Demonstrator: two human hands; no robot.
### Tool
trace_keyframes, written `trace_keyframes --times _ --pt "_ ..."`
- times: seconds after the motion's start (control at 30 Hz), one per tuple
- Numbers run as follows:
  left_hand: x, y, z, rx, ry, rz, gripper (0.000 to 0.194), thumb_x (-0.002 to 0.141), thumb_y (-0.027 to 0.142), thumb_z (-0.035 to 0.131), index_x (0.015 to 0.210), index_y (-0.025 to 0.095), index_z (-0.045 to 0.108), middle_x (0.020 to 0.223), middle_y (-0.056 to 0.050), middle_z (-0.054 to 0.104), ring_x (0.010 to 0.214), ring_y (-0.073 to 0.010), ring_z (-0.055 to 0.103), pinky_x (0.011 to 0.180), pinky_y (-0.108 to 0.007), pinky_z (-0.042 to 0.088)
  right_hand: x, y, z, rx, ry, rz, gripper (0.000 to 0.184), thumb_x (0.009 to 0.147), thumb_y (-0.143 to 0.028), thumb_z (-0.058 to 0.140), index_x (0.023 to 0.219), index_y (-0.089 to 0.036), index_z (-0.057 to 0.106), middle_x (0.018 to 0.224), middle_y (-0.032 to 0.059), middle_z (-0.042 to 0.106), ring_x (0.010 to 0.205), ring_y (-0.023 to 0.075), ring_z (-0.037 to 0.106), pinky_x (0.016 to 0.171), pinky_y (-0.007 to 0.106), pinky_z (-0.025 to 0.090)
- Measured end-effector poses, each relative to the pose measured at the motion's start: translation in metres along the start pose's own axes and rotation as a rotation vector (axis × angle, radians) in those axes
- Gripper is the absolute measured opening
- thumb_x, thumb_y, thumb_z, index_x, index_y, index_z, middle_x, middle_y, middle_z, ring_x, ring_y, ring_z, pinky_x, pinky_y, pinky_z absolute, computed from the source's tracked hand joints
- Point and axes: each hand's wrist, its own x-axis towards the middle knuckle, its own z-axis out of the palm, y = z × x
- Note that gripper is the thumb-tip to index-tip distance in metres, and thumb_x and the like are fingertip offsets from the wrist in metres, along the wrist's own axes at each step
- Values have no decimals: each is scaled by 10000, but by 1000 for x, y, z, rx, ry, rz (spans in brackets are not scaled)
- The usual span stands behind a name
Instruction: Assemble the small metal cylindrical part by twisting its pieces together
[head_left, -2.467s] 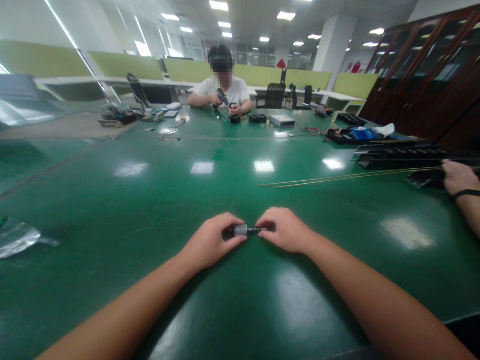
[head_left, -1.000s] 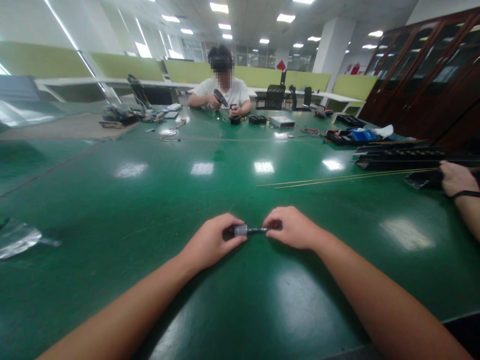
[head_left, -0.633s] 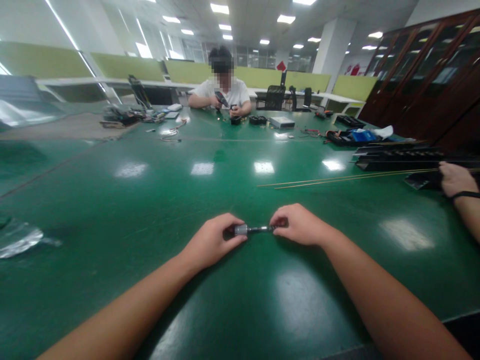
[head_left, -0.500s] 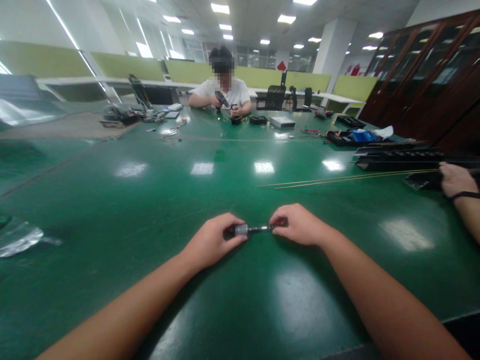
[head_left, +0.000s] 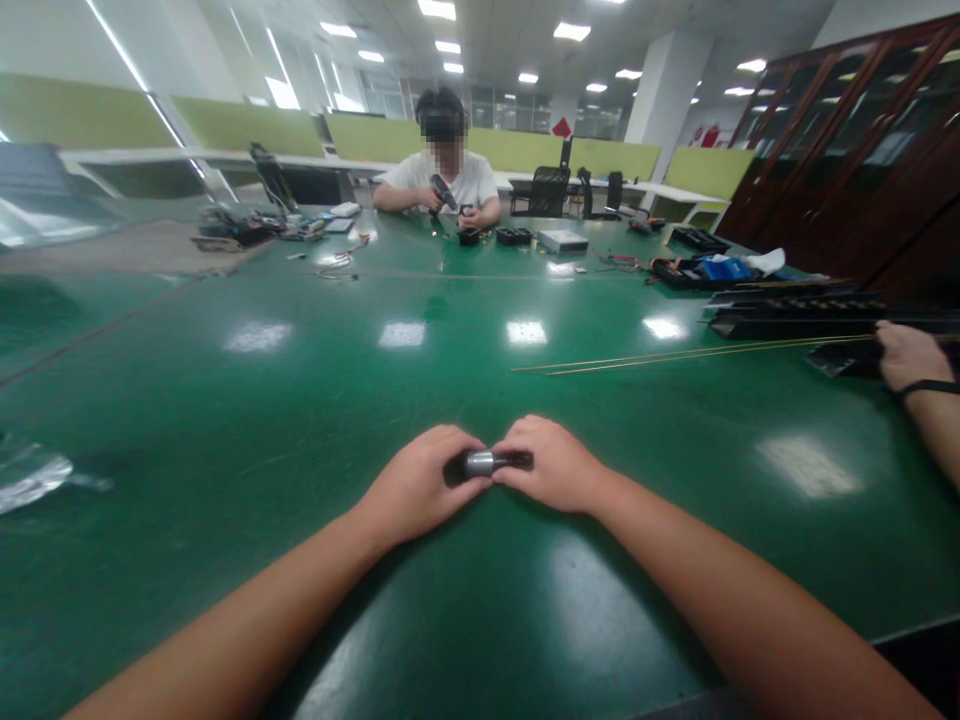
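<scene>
My left hand (head_left: 424,485) is closed, its thumb and fingers gripping a short silver metal cylinder (head_left: 478,463) just above the table. From the cylinder's right end a thin dark shaft (head_left: 516,460) runs into the curl of my right hand (head_left: 555,465). The right thumb and fingertips are pinched where shaft and cylinder meet, and the fingertips of both hands nearly touch. The shaft lies level, and its far end is partly hidden by my right hand. I cannot make out what kind of part it is.
Two thin brass-coloured rods (head_left: 600,368) lie right of centre, beside black metal channels (head_left: 772,325). A co-worker's hand (head_left: 915,358) rests on them. Across the green table (head_left: 337,390), another person (head_left: 442,180) holds a power drill (head_left: 444,192). Clear plastic (head_left: 34,480) lies left.
My right hand has slid left along the shaft, from its far end up to the cylinder. My left hand has barely moved and still grips the cylinder.
</scene>
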Motion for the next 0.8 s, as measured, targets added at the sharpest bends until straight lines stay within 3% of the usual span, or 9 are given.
trace_keyframes --times 0.13,0.43,0.8 --pt "0 -4 1 17 -8 -4 208 845 365 680 984 215 719 947 -53 686 897 -214 632 808 -321 508 -3 0 -4 10 14 21 249 794 -269 747 1024 -184 707 969 59 690 911 192 575 825 316 441" --pt "0 -3 2 31 10 -43 307 843 415 683 1082 223 706 1001 -57 709 907 -221 649 835 -338 511 -2 -2 -5 70 9 40 108 802 -171 711 909 -179 702 864 37 685 819 162 582 754 282 438" --pt "0 -1 1 15 -10 -79 205 877 372 647 978 198 685 921 -30 688 864 -209 638 795 -323 494 -1 -3 -8 54 5 36 95 830 -195 689 910 -162 728 848 47 694 807 165 585 736 284 431"
